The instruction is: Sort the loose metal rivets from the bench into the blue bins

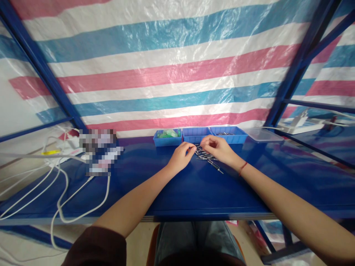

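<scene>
So there are two bare hands over a blue worktop [177, 195], and one loose pile of thin metal rods [206, 156] sits right between and just under them. Way too many overlapping to count, tbh (a few poke out toward the person's side). The left hand [180, 156] has thumb and fingertips curled together at the pile's left edge; the right hand [219, 148] is bent in a similar pinch over the other side, one red bracelet [243, 168] on that wrist. Can't tell if either is actually gripping a rod. Three blue bins line up behind: left bin [168, 141] with green stuff, middle bin [190, 139], right bin [235, 139] with some thin pieces. One clear lid [264, 136] lies right of those.
</scene>
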`<state>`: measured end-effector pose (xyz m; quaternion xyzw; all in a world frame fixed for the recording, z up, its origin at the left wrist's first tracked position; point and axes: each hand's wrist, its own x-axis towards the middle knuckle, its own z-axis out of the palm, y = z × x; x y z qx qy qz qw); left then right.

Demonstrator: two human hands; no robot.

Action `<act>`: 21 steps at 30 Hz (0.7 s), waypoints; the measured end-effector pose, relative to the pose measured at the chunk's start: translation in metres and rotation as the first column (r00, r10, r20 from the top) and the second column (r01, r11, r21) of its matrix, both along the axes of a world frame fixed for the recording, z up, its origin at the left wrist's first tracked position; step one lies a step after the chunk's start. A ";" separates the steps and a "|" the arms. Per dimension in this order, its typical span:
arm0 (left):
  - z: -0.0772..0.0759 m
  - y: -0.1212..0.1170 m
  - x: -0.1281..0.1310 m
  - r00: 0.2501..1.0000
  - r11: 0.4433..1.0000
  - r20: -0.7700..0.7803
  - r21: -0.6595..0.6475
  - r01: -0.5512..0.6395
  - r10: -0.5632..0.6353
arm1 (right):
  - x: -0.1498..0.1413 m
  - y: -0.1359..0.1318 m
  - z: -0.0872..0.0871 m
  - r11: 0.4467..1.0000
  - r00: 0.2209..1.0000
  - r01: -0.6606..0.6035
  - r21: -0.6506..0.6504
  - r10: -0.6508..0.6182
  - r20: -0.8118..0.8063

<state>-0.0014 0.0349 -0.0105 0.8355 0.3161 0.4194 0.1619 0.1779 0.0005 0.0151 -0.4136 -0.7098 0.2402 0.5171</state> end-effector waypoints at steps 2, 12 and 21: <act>-0.003 0.000 0.000 0.999 1.000 -0.050 -0.021 0.001 -0.003 | 0.011 0.006 0.002 0.990 0.992 0.127 0.063 -0.126 -0.013; -0.002 -0.005 -0.002 0.914 0.998 -0.403 0.020 0.058 -0.045 | 0.094 0.035 -0.009 0.714 0.653 0.667 0.211 -0.697 0.296; 0.003 -0.008 0.000 0.887 1.000 -0.460 0.029 -0.008 0.020 | 0.062 0.032 -0.007 0.794 0.723 0.565 0.223 -0.607 0.329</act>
